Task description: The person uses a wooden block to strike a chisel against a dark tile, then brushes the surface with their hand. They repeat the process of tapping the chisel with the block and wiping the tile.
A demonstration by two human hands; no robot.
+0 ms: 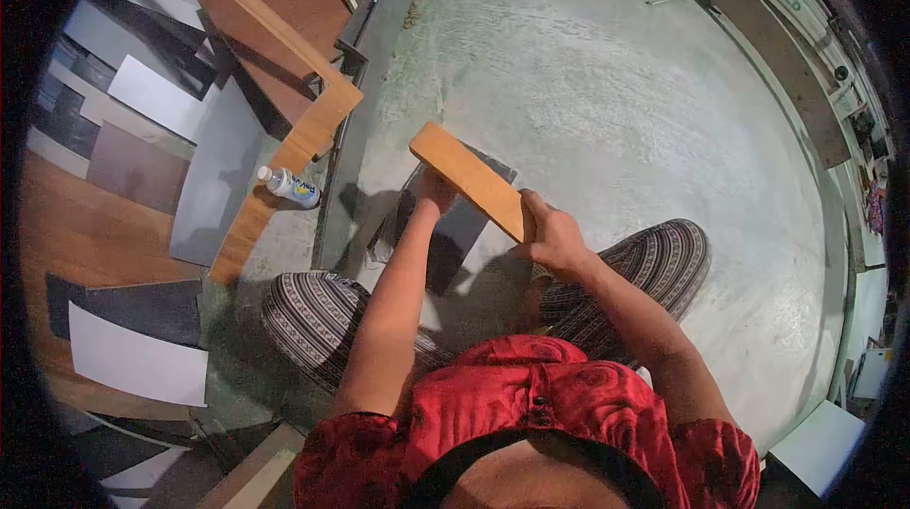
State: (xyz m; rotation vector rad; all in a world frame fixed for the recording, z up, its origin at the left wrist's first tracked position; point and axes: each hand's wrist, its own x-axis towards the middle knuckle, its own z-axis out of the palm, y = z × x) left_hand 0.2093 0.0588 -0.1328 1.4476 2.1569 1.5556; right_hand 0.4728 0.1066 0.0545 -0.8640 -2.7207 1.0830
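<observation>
Right hand [553, 239] closed around the near end of a wooden board [467, 179], thumb on top; board angles up and away to the left, over the lap. Left hand [433, 191] reaches under the board's middle, mostly hidden by it; cannot tell whether it grips or only props.

Person sits on the concrete floor [616, 101], knees spread in patterned trousers [318, 315]. Dark grey panel [455, 225] lies just beneath the board, between the knees.

Risks, as judged:
- One-end grip on a long board: far end could dip and strike the panel or a knee.
- Hidden left fingers could get pinched between board and panel.

Further left, a small plastic bottle [290, 186] lies on its side against a long wooden plank [294, 144], near stacked laminate sheets [156, 97]; a swung board might knock it rolling.
</observation>
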